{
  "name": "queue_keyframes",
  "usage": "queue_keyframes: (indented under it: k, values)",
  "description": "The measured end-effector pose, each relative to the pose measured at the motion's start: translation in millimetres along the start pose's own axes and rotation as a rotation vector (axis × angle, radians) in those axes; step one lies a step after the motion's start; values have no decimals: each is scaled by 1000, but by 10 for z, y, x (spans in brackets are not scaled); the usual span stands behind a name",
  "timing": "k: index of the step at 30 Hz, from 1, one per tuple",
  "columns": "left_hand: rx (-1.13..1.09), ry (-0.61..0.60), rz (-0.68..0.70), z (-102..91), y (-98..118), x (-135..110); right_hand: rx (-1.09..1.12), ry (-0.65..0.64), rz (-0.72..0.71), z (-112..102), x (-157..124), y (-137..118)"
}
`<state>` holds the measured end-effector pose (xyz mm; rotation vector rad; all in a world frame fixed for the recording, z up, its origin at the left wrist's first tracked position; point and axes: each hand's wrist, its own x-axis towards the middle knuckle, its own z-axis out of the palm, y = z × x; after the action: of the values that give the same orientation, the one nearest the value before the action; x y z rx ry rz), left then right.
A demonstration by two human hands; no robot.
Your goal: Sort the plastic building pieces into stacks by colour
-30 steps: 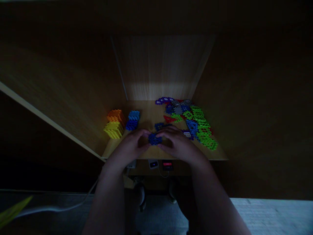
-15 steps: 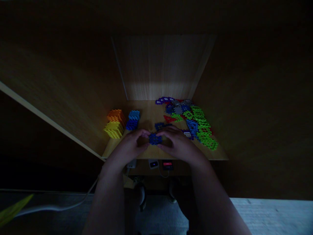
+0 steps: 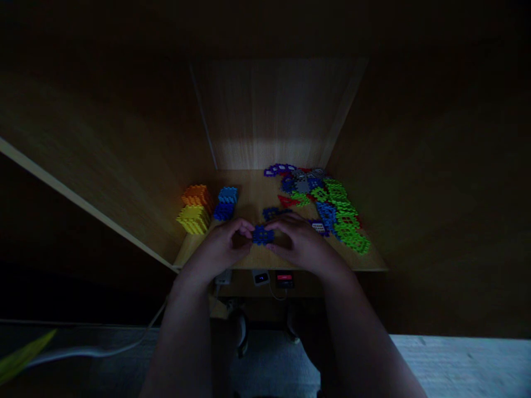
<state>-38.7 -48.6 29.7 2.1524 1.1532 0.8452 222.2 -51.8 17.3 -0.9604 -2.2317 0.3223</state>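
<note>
A dark blue toothed building tile (image 3: 263,235) with openings in it is held up between my two hands, above the front of the wooden shelf. My left hand (image 3: 227,243) pinches its left edge with curled fingers and thumb. On the opposite edge, my right hand (image 3: 294,239) grips it the same way. Just behind lies another dark blue tile (image 3: 271,212), partly covered by the right hand. A purple tile with a white grid (image 3: 318,226) rests beside the right hand.
At the left stand stacks of orange tiles (image 3: 196,193), yellow tiles (image 3: 193,217), light blue tiles (image 3: 228,194) and dark blue tiles (image 3: 223,211). Loose green tiles (image 3: 346,220) and others heap along the right. Below the shelf edge sit small devices (image 3: 261,277) with a cable. Wooden panels enclose the sides.
The blue tile between my hands has tilted slightly, so more of its face shows. Both hands stay in nearly the same place.
</note>
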Motion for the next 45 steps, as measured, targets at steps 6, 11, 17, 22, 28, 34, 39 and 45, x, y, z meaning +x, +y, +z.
queue_keyframes:
  k: [6, 11, 17, 22, 28, 34, 39, 45]
  values:
    - [0, 4, -6, -10, 5, -7, -13, 4, 6, 17, -6, 15]
    - [-27, 11, 7, 5, -5, -12, -21, 4, 1, 7, -1, -1]
    - [-10, 25, 24, 8, 1, -6, -27, 5, 2, 5, 9, -21]
    - [-4, 15, 20, 6, -20, -12, 13, 33, 0, -17, 6, -35]
    - [-12, 30, 6, 1, 18, -17, -199, 294, 241, -45, -24, 56]
    - [-9, 52, -6, -6, 70, -8, -359, 260, 383, -2, -46, 92]
    - [13, 46, -33, -2, 86, -4, -376, 205, 389, 21, -43, 74]
    - [10, 51, -30, 6, 69, -3, -384, 274, 392, 44, -51, 105]
